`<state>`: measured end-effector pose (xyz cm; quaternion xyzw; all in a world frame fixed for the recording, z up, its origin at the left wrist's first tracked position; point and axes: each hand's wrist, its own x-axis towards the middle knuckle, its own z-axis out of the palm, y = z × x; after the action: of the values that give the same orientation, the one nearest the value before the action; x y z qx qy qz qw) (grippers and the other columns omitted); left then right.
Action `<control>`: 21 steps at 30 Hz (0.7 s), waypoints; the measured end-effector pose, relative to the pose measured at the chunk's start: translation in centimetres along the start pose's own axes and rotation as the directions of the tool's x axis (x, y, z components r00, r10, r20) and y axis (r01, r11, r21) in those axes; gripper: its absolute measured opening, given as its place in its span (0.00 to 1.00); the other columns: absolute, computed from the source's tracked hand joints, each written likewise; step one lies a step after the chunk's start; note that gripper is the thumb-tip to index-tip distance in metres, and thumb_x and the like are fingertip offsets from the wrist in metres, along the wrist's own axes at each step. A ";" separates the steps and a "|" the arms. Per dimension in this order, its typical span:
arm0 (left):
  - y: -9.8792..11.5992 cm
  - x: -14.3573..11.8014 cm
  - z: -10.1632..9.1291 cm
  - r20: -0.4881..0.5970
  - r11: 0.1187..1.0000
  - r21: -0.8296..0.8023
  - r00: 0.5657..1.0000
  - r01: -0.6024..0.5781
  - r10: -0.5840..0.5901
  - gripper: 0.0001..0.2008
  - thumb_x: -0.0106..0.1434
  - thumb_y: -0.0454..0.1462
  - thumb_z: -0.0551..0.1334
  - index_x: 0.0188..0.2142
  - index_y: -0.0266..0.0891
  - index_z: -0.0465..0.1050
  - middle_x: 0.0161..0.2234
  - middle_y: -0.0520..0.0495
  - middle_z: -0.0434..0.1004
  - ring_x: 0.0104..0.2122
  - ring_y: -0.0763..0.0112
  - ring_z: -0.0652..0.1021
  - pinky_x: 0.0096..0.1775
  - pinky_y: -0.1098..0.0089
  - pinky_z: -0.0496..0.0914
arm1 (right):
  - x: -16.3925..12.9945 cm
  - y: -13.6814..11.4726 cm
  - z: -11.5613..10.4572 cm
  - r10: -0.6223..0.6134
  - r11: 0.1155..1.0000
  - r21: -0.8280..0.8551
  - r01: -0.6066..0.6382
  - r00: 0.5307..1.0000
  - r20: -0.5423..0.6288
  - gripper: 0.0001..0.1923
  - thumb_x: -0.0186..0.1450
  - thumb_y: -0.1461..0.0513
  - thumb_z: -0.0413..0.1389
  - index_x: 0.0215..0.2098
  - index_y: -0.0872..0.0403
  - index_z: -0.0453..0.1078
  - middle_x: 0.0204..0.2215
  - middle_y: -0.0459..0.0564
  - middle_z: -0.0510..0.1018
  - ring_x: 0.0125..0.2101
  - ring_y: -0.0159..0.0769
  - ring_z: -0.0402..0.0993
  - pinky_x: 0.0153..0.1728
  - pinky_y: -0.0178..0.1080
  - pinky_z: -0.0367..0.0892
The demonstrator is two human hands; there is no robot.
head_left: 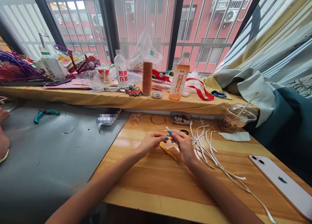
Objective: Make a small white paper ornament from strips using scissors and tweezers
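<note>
On the wooden tabletop [151,181], a white smartphone [282,181] with an apple logo lies at near right. The left hand [151,142] and right hand [184,146] meet at centre, fingers pinched on a short white strip [168,129] pointing up-left. Loose white cords [207,146] lie just right. Beyond, a clear bottle [121,69] bears red Chinese characters.
</note>
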<state>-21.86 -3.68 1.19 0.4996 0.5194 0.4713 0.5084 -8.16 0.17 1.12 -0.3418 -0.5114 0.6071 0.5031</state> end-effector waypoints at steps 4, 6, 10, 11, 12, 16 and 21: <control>0.2 -0.1 -0.1 -0.077 0.994 0.101 0.996 -0.041 0.049 0.14 0.49 0.44 0.58 0.26 0.33 0.73 0.22 0.51 0.71 0.15 0.83 0.59 0.18 0.77 0.52 | 0.2 0.2 -0.3 -0.095 0.986 -0.139 0.095 0.995 0.010 0.09 0.49 0.57 0.59 0.25 0.55 0.75 0.23 0.46 0.69 0.22 0.28 0.63 0.23 0.34 0.60; 0.3 -0.1 -0.2 -0.113 0.970 0.229 0.987 -0.086 0.114 0.14 0.52 0.43 0.57 0.26 0.34 0.74 0.21 0.51 0.70 0.15 0.82 0.61 0.18 0.77 0.55 | 0.2 0.2 -0.4 -0.134 0.966 -0.219 0.133 0.991 0.013 0.10 0.50 0.56 0.58 0.25 0.54 0.75 0.22 0.45 0.68 0.22 0.28 0.63 0.23 0.34 0.60; 0.1 -0.2 -0.3 -0.146 0.839 0.500 0.934 -0.215 0.326 0.11 0.56 0.38 0.55 0.30 0.36 0.75 0.25 0.49 0.74 0.21 0.77 0.68 0.24 0.76 0.62 | 0.0 0.0 -0.4 -0.176 0.926 -0.334 0.174 0.984 0.023 0.10 0.52 0.56 0.56 0.26 0.55 0.74 0.23 0.46 0.68 0.22 0.29 0.64 0.24 0.35 0.62; 0.0 -0.2 -0.3 -0.142 0.791 0.556 0.910 -0.253 0.391 0.10 0.56 0.37 0.55 0.31 0.37 0.75 0.27 0.48 0.74 0.24 0.75 0.70 0.27 0.76 0.63 | -0.1 -0.1 -0.4 -0.187 0.913 -0.364 0.184 0.982 0.029 0.10 0.53 0.56 0.56 0.26 0.55 0.74 0.23 0.46 0.68 0.22 0.29 0.64 0.24 0.35 0.62; 0.0 -0.3 -0.3 -0.132 0.742 0.606 0.885 -0.285 0.448 0.10 0.57 0.36 0.54 0.33 0.37 0.74 0.28 0.47 0.74 0.26 0.74 0.71 0.30 0.75 0.64 | -0.1 -0.1 -0.3 -0.196 0.899 -0.393 0.194 0.980 0.035 0.11 0.53 0.57 0.56 0.27 0.55 0.74 0.23 0.46 0.68 0.22 0.29 0.64 0.25 0.35 0.62; -0.1 -0.3 -0.6 -0.079 0.638 0.691 0.841 -0.341 0.535 0.12 0.59 0.34 0.52 0.39 0.37 0.71 0.32 0.45 0.74 0.31 0.71 0.72 0.34 0.73 0.64 | -0.2 -0.1 -0.4 -0.236 0.843 -0.486 0.232 0.970 0.054 0.11 0.55 0.57 0.54 0.28 0.55 0.75 0.24 0.47 0.68 0.22 0.30 0.65 0.25 0.36 0.62; -0.2 0.0 -1.0 -0.051 0.649 0.687 0.870 -0.326 0.491 0.11 0.59 0.33 0.51 0.36 0.38 0.71 0.29 0.48 0.74 0.30 0.72 0.72 0.33 0.74 0.64 | 0.1 -0.1 -0.7 -0.310 0.750 -0.576 0.325 0.942 0.127 0.10 0.56 0.58 0.53 0.28 0.53 0.75 0.22 0.47 0.68 0.23 0.31 0.65 0.27 0.37 0.60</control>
<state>-22.90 -3.65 0.99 0.6917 0.5799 0.4151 0.1142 -7.53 0.50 1.08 -0.3819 -0.7305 0.3278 0.4615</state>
